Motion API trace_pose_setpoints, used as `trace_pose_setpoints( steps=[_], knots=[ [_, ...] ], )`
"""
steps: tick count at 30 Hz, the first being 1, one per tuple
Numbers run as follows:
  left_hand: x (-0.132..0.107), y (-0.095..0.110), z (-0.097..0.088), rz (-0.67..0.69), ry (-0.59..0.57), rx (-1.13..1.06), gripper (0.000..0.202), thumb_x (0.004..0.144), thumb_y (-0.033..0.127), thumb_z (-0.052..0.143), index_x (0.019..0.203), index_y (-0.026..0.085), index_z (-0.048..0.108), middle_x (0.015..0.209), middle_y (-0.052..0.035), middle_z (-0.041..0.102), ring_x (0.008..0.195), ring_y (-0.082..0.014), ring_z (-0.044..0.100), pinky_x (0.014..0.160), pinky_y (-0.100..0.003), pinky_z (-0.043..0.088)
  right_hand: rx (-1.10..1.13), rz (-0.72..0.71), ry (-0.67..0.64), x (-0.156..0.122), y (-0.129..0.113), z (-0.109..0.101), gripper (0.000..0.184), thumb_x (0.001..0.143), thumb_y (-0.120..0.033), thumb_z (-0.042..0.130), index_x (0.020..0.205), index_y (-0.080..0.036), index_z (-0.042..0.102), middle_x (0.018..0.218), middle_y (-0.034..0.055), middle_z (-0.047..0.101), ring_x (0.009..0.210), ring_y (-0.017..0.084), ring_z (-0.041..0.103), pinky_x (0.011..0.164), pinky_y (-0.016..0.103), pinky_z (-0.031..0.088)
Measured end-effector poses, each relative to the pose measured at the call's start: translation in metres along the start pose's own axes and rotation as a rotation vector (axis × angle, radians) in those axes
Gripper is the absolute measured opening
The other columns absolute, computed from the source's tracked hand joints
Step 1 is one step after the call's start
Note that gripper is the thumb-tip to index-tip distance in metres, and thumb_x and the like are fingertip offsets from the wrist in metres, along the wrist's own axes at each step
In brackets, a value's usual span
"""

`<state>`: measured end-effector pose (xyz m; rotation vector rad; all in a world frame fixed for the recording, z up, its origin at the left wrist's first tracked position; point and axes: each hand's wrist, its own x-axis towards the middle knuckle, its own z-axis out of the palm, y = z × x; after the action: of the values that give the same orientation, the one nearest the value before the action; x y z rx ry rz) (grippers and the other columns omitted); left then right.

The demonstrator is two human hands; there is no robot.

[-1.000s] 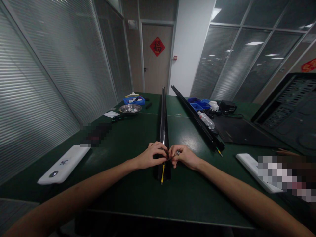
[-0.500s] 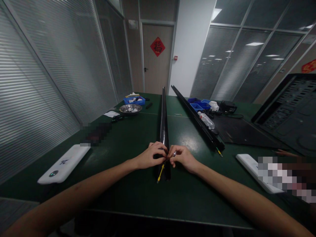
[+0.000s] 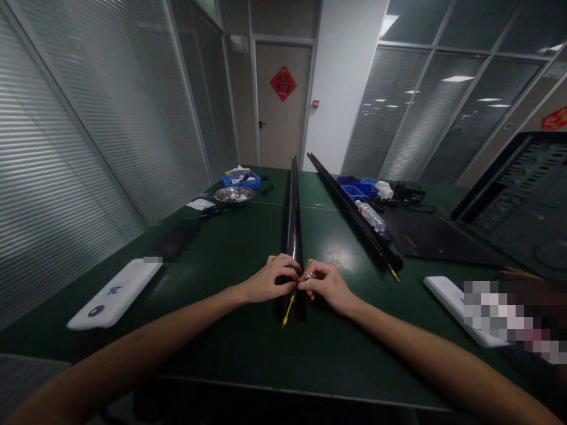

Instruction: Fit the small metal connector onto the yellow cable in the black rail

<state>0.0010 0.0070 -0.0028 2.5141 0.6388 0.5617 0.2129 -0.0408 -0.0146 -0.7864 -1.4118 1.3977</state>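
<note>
A long black rail (image 3: 293,218) lies along the middle of the green table (image 3: 230,330), its near end between my hands. My left hand (image 3: 269,280) curls over the rail's near end, fingers closed on it. My right hand (image 3: 325,283) pinches a small silvery part (image 3: 308,275) right at the rail, beside my left fingertips. A thin yellow wire (image 3: 287,310) sticks out from under my hands toward me, along the rail's end.
A second black rail (image 3: 354,212) runs diagonally on the right, with a plastic bottle (image 3: 370,215) and blue bins (image 3: 357,188) beside it. White flat devices lie at left (image 3: 115,293) and right (image 3: 456,307). A metal bowl (image 3: 233,195) and a blue tray sit far left. A black panel (image 3: 522,200) stands at right.
My right hand has moved slightly left, bringing the small silvery part in against the rail. The yellow wire has tilted a little to the left. My left hand stays put.
</note>
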Motion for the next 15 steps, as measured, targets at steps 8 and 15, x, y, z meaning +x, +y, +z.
trace_pose_setpoints(
  steps=[8, 15],
  knots=[
    [0.0001, 0.0004, -0.0001, 0.008, 0.007, -0.020, 0.021, 0.098, 0.040, 0.061, 0.100, 0.023, 0.073, 0.121, -0.0063, 0.065, 0.120, -0.0279, 0.051, 0.101, -0.042, 0.032, -0.048, -0.037, 0.048, -0.0040, -0.0014, 0.0050, 0.032, 0.070, -0.034, 0.090, 0.072, -0.017, 0.063, 0.062, -0.0050, 0.061, 0.047, 0.008, 0.055, 0.044, 0.019, 0.044],
    [0.0004, 0.0017, -0.0001, 0.001, 0.040, -0.022, 0.028, 0.102, 0.043, 0.055, 0.095, 0.021, 0.071, 0.117, -0.0061, 0.066, 0.116, -0.0258, 0.053, 0.097, -0.040, 0.034, -0.103, -0.076, 0.088, -0.0062, 0.0004, 0.0075, 0.033, 0.073, -0.037, 0.089, 0.073, -0.018, 0.062, 0.060, -0.0056, 0.058, 0.046, 0.008, 0.051, 0.045, 0.020, 0.041]
  ],
)
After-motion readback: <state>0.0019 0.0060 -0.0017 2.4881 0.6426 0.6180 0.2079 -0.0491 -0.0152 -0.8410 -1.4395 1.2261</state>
